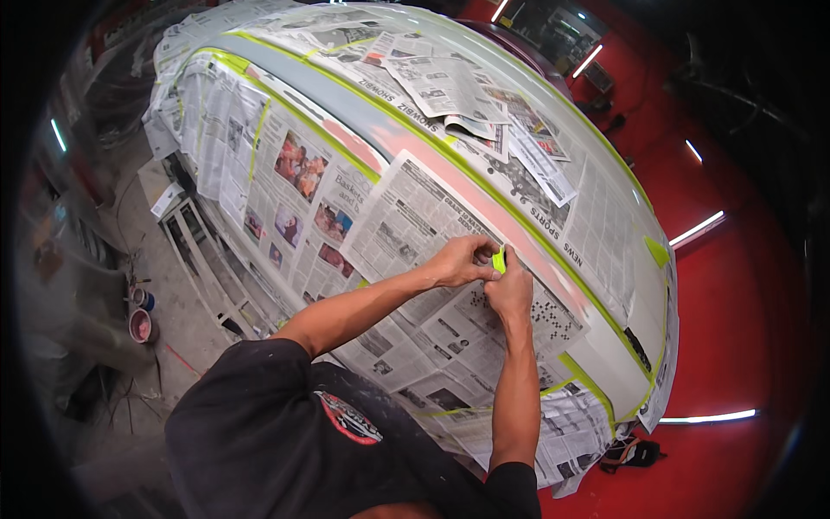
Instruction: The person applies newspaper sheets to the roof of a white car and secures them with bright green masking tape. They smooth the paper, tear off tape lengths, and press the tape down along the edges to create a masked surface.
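Over a newspaper sheet (415,216), my left hand (465,262) and my right hand (510,290) meet, their fingers closed on a short piece of yellow-green masking tape (499,262). The fingers hide part of the tape. That sheet lies across the side of a vehicle body, its upper edge beside a bare strip of grey and pink primer (519,237). A long line of yellow-green tape (484,183) runs along the far side of the strip. More newspaper (298,195) covers the panel to the left, edged with the same tape.
Loose newspaper sheets (450,91) lie on top of the covered body. At the left, a metal frame (194,238) and a small bucket (141,325) with pinkish contents stand on the grey floor. A dark cap-like item (638,453) rests on the red floor at right.
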Action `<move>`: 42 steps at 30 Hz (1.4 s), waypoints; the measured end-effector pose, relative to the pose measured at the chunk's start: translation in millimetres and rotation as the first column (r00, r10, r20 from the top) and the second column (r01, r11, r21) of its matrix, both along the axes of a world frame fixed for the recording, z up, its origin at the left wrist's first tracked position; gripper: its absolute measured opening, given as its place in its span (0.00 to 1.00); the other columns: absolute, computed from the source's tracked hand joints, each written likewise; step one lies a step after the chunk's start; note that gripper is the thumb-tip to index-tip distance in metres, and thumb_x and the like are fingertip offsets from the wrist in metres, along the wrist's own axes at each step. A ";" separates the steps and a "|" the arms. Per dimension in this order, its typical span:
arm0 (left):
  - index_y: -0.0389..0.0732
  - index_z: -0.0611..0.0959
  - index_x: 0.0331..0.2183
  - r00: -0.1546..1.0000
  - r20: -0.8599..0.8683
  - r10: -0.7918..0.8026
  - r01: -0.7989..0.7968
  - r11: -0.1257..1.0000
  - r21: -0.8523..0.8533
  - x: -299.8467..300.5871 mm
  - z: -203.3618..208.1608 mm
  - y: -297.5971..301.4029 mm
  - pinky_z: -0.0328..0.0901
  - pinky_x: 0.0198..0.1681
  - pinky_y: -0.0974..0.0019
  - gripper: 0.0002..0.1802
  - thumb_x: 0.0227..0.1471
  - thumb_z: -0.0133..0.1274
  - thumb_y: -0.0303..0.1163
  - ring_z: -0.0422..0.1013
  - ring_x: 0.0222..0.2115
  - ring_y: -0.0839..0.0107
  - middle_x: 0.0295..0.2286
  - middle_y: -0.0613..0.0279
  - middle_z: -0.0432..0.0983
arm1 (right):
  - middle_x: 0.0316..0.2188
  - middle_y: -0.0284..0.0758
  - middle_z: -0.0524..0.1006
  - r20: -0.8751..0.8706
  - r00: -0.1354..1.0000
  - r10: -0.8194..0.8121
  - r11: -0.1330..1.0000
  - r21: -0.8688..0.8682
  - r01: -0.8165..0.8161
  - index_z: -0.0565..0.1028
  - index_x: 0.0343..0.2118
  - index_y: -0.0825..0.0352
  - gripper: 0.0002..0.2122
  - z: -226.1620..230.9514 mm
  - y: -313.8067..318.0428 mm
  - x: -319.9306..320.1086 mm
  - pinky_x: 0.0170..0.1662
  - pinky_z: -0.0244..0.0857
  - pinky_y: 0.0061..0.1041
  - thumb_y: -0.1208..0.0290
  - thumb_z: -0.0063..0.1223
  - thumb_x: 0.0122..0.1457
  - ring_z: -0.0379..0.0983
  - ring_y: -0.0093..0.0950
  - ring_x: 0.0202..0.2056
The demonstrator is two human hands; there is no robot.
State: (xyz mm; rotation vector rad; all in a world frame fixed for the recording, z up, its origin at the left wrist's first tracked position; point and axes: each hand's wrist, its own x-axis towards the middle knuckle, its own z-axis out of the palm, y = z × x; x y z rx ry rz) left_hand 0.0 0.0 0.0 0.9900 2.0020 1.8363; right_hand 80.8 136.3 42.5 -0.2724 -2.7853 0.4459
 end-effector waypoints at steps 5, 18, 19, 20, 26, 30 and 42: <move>0.36 0.79 0.44 0.999 -0.018 -0.040 0.039 0.998 -0.039 0.5 9.4 -7.8 0.68 0.50 0.61 0.22 0.48 0.64 0.33 0.75 0.43 0.61 0.41 0.53 0.78 | 0.31 0.57 0.78 0.027 0.999 -0.031 0.999 -0.037 0.032 0.67 0.58 0.73 0.30 1.1 -5.3 -3.5 0.40 0.71 0.44 0.71 0.56 0.50 0.77 0.53 0.37; 0.43 0.79 0.48 0.860 -0.485 0.160 -0.141 0.987 0.075 -39.3 -23.3 47.8 0.72 0.35 0.54 0.18 0.54 0.51 0.29 0.77 0.30 0.47 0.28 0.46 0.79 | 0.22 0.44 0.77 -0.165 0.983 0.084 0.896 -0.419 -0.147 0.75 0.49 0.69 0.22 3.7 12.3 6.5 0.33 0.68 0.30 0.68 0.61 0.51 0.75 0.30 0.25; 0.42 0.79 0.47 0.885 -0.429 0.182 -0.149 0.983 0.109 -40.4 -26.2 49.9 0.71 0.35 0.54 0.17 0.54 0.51 0.28 0.77 0.30 0.47 0.27 0.46 0.79 | 0.22 0.42 0.76 -0.133 0.988 0.077 0.899 -0.418 -0.127 0.75 0.48 0.68 0.21 2.6 14.3 8.4 0.32 0.67 0.29 0.67 0.62 0.52 0.73 0.27 0.24; 0.42 0.80 0.47 0.879 -0.433 0.198 -0.155 0.979 0.133 -42.6 -28.2 52.7 0.71 0.34 0.54 0.17 0.54 0.51 0.28 0.77 0.29 0.47 0.27 0.46 0.79 | 0.21 0.39 0.75 -0.100 0.992 0.070 0.903 -0.417 -0.106 0.74 0.48 0.68 0.20 2.6 15.9 9.1 0.31 0.67 0.28 0.66 0.62 0.53 0.71 0.24 0.24; 0.39 0.80 0.48 0.951 -0.309 0.031 -0.050 0.997 -0.052 -42.7 -11.4 42.8 0.71 0.45 0.59 0.19 0.53 0.53 0.28 0.78 0.40 0.53 0.39 0.46 0.80 | 0.25 0.36 0.78 -0.286 0.946 0.153 0.911 -0.330 -0.248 0.73 0.46 0.70 0.17 0.5 6.2 20.1 0.29 0.65 0.28 0.63 0.57 0.61 0.71 0.23 0.24; 0.37 0.76 0.54 0.941 -0.170 -0.291 0.299 0.954 0.019 -50.0 -0.4 21.7 0.64 0.57 0.61 0.27 0.51 0.59 0.30 0.71 0.52 0.59 0.49 0.49 0.75 | 0.26 0.33 0.74 -0.186 0.979 0.080 0.761 -0.623 -0.181 0.73 0.46 0.69 0.18 7.3 31.7 17.2 0.25 0.62 0.20 0.57 0.51 0.66 0.68 0.20 0.20; 0.41 0.77 0.55 0.791 -0.018 -0.611 0.611 0.791 0.033 -63.7 13.8 16.9 0.62 0.57 0.63 0.29 0.51 0.62 0.34 0.70 0.51 0.67 0.48 0.55 0.77 | 0.26 0.28 0.69 0.112 0.985 0.132 0.615 -0.788 0.007 0.62 0.56 0.65 0.22 0.7 50.1 -0.2 0.23 0.60 0.20 0.65 0.56 0.63 0.63 0.17 0.24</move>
